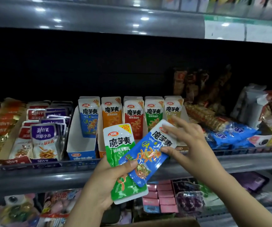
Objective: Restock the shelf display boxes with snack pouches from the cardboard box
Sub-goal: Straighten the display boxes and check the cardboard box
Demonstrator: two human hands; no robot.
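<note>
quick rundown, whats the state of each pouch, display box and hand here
green pouch: upright, held by the left hand
blue pouch: tilted, overlapping the green one, pinched by the right hand
blue display box: nearly empty, pouches only at the back
orange display box: front mostly hidden, pouches at the back
purple fish snack box: well stocked

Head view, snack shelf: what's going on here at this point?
A person is restocking. The left hand grips a green pouch and a blue pouch together, while the right hand pinches the blue pouch's upper end. The blue display box on the shelf holds one pouch, standing at the back.
</note>
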